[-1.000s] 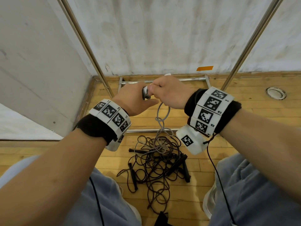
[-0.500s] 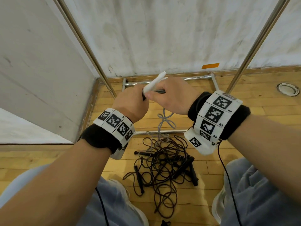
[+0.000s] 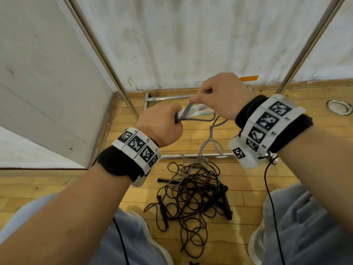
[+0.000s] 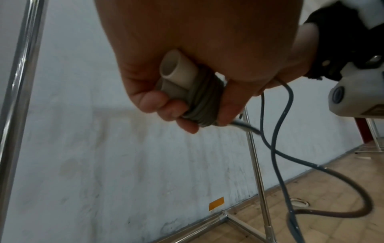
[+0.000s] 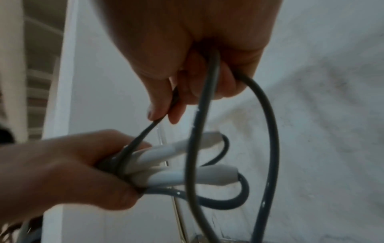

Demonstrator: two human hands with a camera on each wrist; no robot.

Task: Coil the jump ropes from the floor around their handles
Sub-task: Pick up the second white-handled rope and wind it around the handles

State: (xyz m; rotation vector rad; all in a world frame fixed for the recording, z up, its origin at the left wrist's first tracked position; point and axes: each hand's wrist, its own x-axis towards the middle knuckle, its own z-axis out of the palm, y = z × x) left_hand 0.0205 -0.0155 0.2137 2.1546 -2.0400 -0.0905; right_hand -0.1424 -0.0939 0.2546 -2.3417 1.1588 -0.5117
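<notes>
My left hand [image 3: 162,123] grips two white handles [image 3: 198,111] held side by side, with several turns of grey rope [image 4: 202,98] wound around them. The handles [image 5: 187,166] stick out to the right of the fist. My right hand [image 3: 221,94] is just above and to the right, pinching the grey rope [image 5: 205,115] between thumb and fingers. The slack of the grey rope [image 3: 210,142] hangs down in loops to a tangled pile of black jump ropes [image 3: 191,196] with black handles on the floor.
A metal rack frame [image 3: 193,155] with slanted poles [image 3: 103,54] stands on the wooden floor against the white wall. My knees in grey trousers [image 3: 305,226] flank the pile. A round floor fitting [image 3: 339,107] lies at the right.
The handles have swung from pointing up to lying sideways in my left hand. My right hand has lifted up and to the right, drawing the grey rope over the handles.
</notes>
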